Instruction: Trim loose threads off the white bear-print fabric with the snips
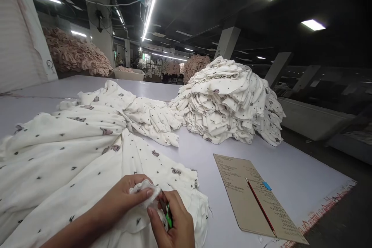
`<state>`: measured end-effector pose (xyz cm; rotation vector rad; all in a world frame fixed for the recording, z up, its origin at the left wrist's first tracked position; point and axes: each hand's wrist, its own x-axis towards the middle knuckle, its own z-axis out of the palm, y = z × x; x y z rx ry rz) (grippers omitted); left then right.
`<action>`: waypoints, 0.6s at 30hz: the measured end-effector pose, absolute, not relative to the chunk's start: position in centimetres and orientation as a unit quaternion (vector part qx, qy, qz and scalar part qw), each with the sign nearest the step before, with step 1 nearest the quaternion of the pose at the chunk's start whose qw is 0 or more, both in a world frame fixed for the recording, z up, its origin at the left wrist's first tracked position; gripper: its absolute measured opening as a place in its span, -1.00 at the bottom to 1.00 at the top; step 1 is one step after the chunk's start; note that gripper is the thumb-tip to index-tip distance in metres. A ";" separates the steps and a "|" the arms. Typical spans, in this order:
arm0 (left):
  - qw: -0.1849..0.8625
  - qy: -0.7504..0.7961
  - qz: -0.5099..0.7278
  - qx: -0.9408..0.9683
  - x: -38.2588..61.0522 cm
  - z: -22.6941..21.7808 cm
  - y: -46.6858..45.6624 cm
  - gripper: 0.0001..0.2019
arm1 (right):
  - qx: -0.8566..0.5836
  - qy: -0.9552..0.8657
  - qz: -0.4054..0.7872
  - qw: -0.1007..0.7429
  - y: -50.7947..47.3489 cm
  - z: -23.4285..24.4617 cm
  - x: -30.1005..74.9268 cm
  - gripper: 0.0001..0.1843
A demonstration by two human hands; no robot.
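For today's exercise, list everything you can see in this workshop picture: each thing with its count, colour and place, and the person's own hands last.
White printed cotton garment: one, white with small dark and pink motifs, spread on the near left of the table.
Stack of folded white printed garments: one pile, white, far middle of the table.
Pale grey work table: one, pale grey, fills the foreground.
Brown cardboard sheet with printed text: one, brown, near right of the table.
Red pencil: one, red, lying on the cardboard.
Pink fabric heaps: several, pink, background.
Small green tool: one, green, in the right hand.
Left hand: pinches a fold of the garment.
Right hand: grips the green tool.
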<state>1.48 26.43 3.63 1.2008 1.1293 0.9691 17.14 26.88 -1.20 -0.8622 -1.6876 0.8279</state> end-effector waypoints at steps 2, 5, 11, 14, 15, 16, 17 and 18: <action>0.569 0.498 0.406 0.513 1.5 3.3 26.4 -0.59 | -0.374 -0.694 0.359 0.500 27.0 -1.2 16.9 -0.82; 0.525 0.548 0.394 0.518 1.5 2.7 26.0 -0.60 | -0.367 -0.624 0.503 0.473 27.5 -0.9 17.3 -0.68; 0.437 0.630 0.371 0.523 2.1 3.2 24.9 -0.69 | -0.332 -0.440 0.733 0.398 28.4 0.1 19.4 -0.51; 0.442 0.620 0.373 0.531 2.3 3.5 24.9 -0.69 | -0.384 -0.451 0.657 0.467 27.9 0.2 19.6 -0.50; 0.445 0.614 0.377 0.532 2.3 3.5 25.0 -0.69 | -0.407 -0.465 0.605 0.501 27.6 0.0 19.6 -0.49; 0.451 0.608 0.381 0.531 2.3 3.4 25.1 -0.68 | -0.425 -0.487 0.551 0.527 27.1 -0.3 19.6 -0.48; 0.457 0.602 0.385 0.530 2.3 3.3 25.3 -0.67 | -0.432 -0.520 0.505 0.537 26.7 -0.8 19.5 -0.48; 0.464 0.598 0.386 0.527 2.2 3.2 25.4 -0.65 | -0.429 -0.561 0.471 0.529 26.2 -1.3 19.5 -0.48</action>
